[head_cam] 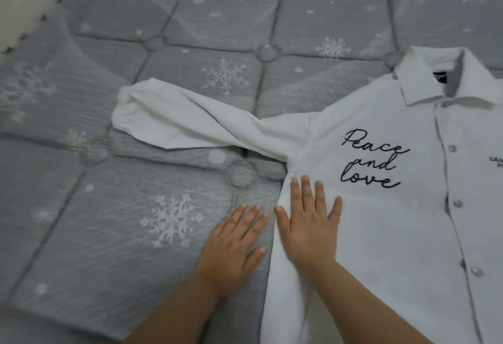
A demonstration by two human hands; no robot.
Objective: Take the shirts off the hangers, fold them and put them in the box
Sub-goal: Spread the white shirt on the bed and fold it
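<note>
White shirt [381,207] lies flat, front up and buttoned, on a grey quilted mattress [136,207] with a snowflake print. It sits toward the mattress's right side and runs off the right and near edges of view. Collar [435,77] points to the far edge. One sleeve [177,120] stretches out left across the mattress, twisted near the armpit, cuff end crumpled. Black script "Peace and love" [373,161] on the chest, row of buttons [457,203] down the placket.

Right hand [307,229] presses flat on the shirt's side panel just below the armpit, fingers straight and spread apart, holding nothing. Left hand [234,245] rests flat on bare mattress just beside the shirt's side edge, fingers straight and slightly apart, fingertips near or touching the fabric edge; cannot tell which. Nothing gripped by either hand.

No hanger and no box in view. A pale strip with dark dots [27,17] runs along the far left corner, unclear what it is.

Step in hand, as I read it: shirt is off its hanger, now being smoothed flat before the fold. Folding itself not yet begun.

Next move probably calls for untwisting and straightening the sleeve, then bringing it across the body. Light fabric, so likely to wrinkle and shift; one palm pinning the body while the other hand lifts the sleeve would keep it from sliding.
</note>
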